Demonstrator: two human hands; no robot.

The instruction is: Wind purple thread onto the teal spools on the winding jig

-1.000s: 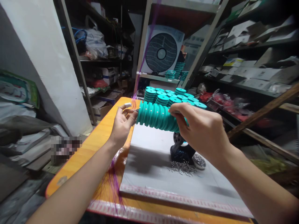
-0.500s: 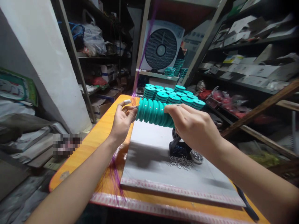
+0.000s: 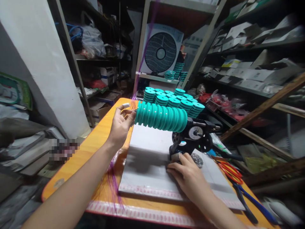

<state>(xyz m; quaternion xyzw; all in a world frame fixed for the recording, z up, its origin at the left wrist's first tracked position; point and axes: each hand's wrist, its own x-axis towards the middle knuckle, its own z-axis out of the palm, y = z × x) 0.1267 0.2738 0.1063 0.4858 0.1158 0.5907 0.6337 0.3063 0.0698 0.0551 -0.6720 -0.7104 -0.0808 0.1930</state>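
Note:
A long row of teal grooved spools (image 3: 162, 118) sits on the spindle of a small black hand-cranked winder (image 3: 195, 133) with a white dial. Small white beads dot the row's upper side. At its left end my left hand (image 3: 120, 125) is closed, thumb and fingers pinching the spindle's dark tip; one finger has a white wrap. My right hand (image 3: 189, 175) rests low on the grey board (image 3: 147, 176), by the winder's base. Its fingers are together over the loose silver beads, hiding whatever they pinch. Beside them is a small dish of silver beads (image 3: 197, 160).
Stacks of teal spools (image 3: 166, 101) stand behind the winder. Purple threads (image 3: 115, 181) hang over the left of the orange table (image 3: 69, 168). Orange-handled scissors (image 3: 230, 171) and a blue-handled tool (image 3: 258, 205) lie at right. A box fan (image 3: 160, 52) stands on the shelf behind.
My right hand has left the right end of the spool row and dropped to the beads on the board, uncovering the winder. My left hand keeps its pinch at the left end.

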